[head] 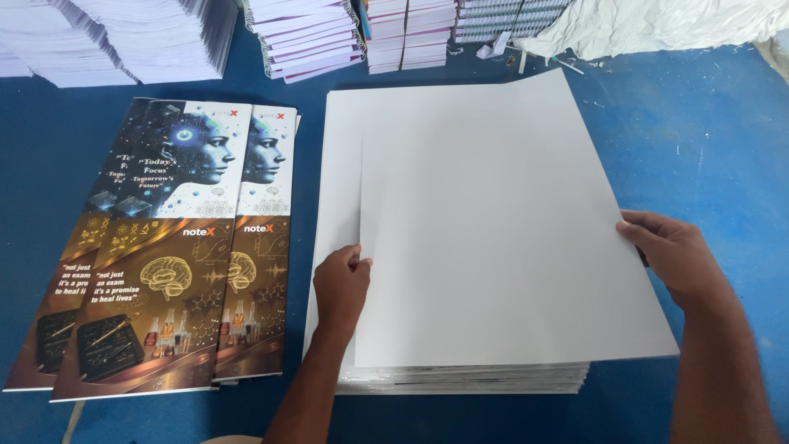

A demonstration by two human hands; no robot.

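Now | top white sheet (493,230) | between both hands, edges pinched

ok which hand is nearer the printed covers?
Left. The left hand grips the top white sheet's left edge, just beside the printed covers; the right hand is at the sheet's far edge.

A blue worktop (699,140) carried everything. A thick stack of white sheets (460,382) lay under both hands. Printed covers (164,247) lay fanned just beyond the left hand (341,288). Piled booklets (304,37) and crumpled white cloth (657,25) sat well beyond the hands.
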